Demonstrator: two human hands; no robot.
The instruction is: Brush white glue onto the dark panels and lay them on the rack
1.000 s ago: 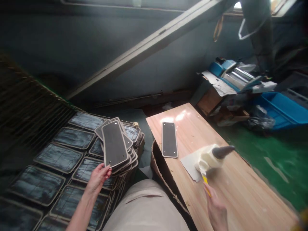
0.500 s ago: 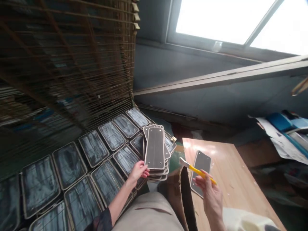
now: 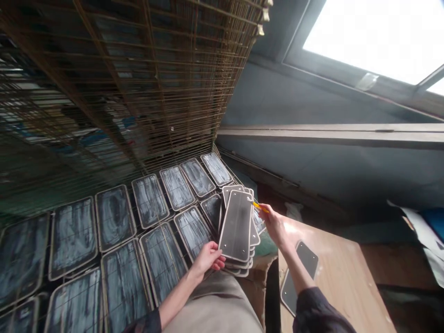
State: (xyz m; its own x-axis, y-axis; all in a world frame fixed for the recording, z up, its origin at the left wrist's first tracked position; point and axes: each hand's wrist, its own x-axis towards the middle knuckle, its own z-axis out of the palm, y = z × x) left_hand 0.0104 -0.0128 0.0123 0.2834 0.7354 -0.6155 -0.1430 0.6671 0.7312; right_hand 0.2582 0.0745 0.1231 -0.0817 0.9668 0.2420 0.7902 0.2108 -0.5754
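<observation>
My left hand (image 3: 207, 257) grips the near corner of the top dark panel (image 3: 237, 225), a rounded rectangle with a pale edge, on a stack of like panels (image 3: 243, 266). My right hand (image 3: 274, 224) reaches across to the stack's far right side, closed round a yellow-handled brush (image 3: 258, 206) whose tip touches the top panel's far corner. One more dark panel (image 3: 297, 273) lies on the wooden table (image 3: 347, 286) under my right forearm.
Several glue-streaked panels (image 3: 149, 200) lie in rows on a wire rack (image 3: 114, 236) to the left. More wire shelves (image 3: 132, 74) rise steeply above them. A grey wall and window are behind. Papers (image 3: 421, 231) sit at far right.
My head turned left and up, so the table and glue tub slid out of view. My right hand carried the brush from over the table to the stack. The left hand kept its hold.
</observation>
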